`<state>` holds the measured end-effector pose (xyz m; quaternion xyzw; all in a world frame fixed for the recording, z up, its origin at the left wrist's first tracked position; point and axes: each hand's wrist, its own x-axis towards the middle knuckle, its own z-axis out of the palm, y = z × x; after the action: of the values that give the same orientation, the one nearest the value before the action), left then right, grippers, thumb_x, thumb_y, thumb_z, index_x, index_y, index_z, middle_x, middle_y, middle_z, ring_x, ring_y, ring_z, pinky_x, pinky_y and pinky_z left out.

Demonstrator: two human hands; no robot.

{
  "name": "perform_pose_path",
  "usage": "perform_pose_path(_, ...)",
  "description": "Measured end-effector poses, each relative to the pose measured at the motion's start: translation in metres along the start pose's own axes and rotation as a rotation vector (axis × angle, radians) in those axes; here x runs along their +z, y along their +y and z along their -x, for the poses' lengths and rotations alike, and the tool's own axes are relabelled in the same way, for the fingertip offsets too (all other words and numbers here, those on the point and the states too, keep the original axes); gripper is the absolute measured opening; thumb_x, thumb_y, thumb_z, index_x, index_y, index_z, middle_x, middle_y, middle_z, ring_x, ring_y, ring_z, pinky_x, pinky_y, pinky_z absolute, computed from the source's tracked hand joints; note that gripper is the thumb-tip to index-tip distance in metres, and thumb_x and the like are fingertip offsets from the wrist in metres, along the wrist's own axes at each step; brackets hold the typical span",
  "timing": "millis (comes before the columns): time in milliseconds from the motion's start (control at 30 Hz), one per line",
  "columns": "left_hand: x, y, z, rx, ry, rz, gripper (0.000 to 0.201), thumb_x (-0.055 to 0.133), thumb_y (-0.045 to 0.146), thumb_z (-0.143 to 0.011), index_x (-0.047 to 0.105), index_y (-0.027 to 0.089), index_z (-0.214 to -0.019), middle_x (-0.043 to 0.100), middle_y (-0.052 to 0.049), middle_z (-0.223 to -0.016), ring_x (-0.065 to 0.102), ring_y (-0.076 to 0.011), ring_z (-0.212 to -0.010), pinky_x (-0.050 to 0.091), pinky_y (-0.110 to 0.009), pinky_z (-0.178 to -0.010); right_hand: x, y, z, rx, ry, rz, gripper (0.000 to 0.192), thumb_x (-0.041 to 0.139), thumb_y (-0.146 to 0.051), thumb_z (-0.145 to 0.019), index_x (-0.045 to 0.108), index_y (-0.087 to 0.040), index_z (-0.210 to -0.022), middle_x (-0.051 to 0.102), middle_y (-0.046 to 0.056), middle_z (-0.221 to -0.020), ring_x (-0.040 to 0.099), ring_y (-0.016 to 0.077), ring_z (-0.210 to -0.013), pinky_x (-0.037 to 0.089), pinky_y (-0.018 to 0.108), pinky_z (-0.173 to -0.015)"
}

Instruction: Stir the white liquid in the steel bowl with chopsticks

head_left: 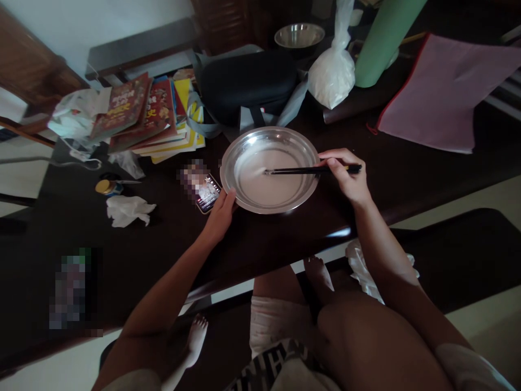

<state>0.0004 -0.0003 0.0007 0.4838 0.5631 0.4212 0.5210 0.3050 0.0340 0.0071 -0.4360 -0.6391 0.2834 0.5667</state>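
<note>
A shallow metal bowl [309, 146] stands on the dark table and holds a pale, milky liquid [268, 190]. My left hand [222, 214] grips the bowl's near left rim, the thumb on top and the other fingers mostly hidden under it. Dark chopsticks [301, 170] are held in my right hand [348, 176] at the bowl's right side. Their tips dip into the liquid near the middle. Just left of the bowl lies a phone [207, 193] with a lit screen, close to my left fingers.
Books [138, 111] are piled at the back left, beside a black case [248, 81]. A knotted bag of white powder [332, 76], a green cylinder [386, 43] and a pink zip pouch [439, 98] lie behind right. Crumpled tissue [128, 210] and a small jar [108, 187] sit left.
</note>
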Motion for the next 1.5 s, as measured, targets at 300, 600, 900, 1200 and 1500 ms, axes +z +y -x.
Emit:
perform_pose_path(300, -0.0012, -0.0018, -0.0007, 0.026, -0.017, -0.036, 0.043, 0.042, 0.046, -0.094, 0.054, 0.023, -0.130, 0.060, -0.008, -0.131, 0.057, -0.0245, -0.120, 0.050, -0.045, -0.104, -0.0003, 0.0012, 0.0002, 0.011, -0.042, 0.010, 0.025, 0.060, -0.050, -0.087, 0.072, -0.029, -0.095, 0.073, 0.000, -0.085, 0.073, 0.0168, -0.079, 0.059, 0.033, -0.075)
perform_pose_path(600, -0.0005, -0.0011, -0.0011, -0.005, 0.005, 0.006, 0.040, 0.045, 0.043, -0.093, 0.056, 0.023, -0.126, 0.059, -0.007, -0.133, 0.056, -0.0246, -0.123, 0.049, -0.045, -0.106, -0.0011, 0.0008, 0.0001, 0.012, -0.051, -0.008, 0.025, 0.060, -0.049, -0.087, 0.072, -0.028, -0.095, 0.073, 0.000, -0.083, 0.073, 0.0165, -0.076, 0.059, 0.032, -0.072)
perform_pose_path(900, 0.0005, 0.0005, 0.0000, -0.018, 0.008, 0.020, 0.039, 0.044, 0.040, -0.094, 0.056, 0.022, -0.127, 0.060, -0.007, -0.131, 0.057, -0.0245, -0.122, 0.048, -0.045, -0.107, -0.0003, 0.0000, -0.0007, 0.016, -0.031, -0.029, 0.026, 0.060, -0.049, -0.087, 0.072, -0.027, -0.095, 0.072, 0.000, -0.078, 0.073, 0.0163, -0.074, 0.059, 0.031, -0.070)
perform_pose_path(1200, -0.0007, -0.0018, -0.0018, 0.004, -0.001, 0.015, 0.040, 0.045, 0.042, -0.093, 0.056, 0.021, -0.126, 0.060, -0.008, -0.132, 0.058, -0.0239, -0.120, 0.049, -0.044, -0.105, -0.0006, 0.0010, -0.0004, -0.003, -0.018, -0.062, 0.023, 0.060, -0.045, -0.089, 0.073, -0.028, -0.096, 0.072, -0.001, -0.078, 0.072, 0.0150, -0.072, 0.059, 0.030, -0.068)
perform_pose_path(1500, -0.0015, -0.0045, -0.0025, 0.031, -0.019, -0.001, 0.039, 0.043, 0.044, -0.094, 0.056, 0.022, -0.125, 0.061, -0.008, -0.129, 0.059, -0.0238, -0.119, 0.051, -0.045, -0.104, -0.0008, 0.0033, -0.0014, -0.029, 0.010, -0.104, 0.019, 0.060, -0.041, -0.090, 0.073, -0.029, -0.096, 0.070, -0.003, -0.074, 0.071, 0.0130, -0.067, 0.057, 0.027, -0.064)
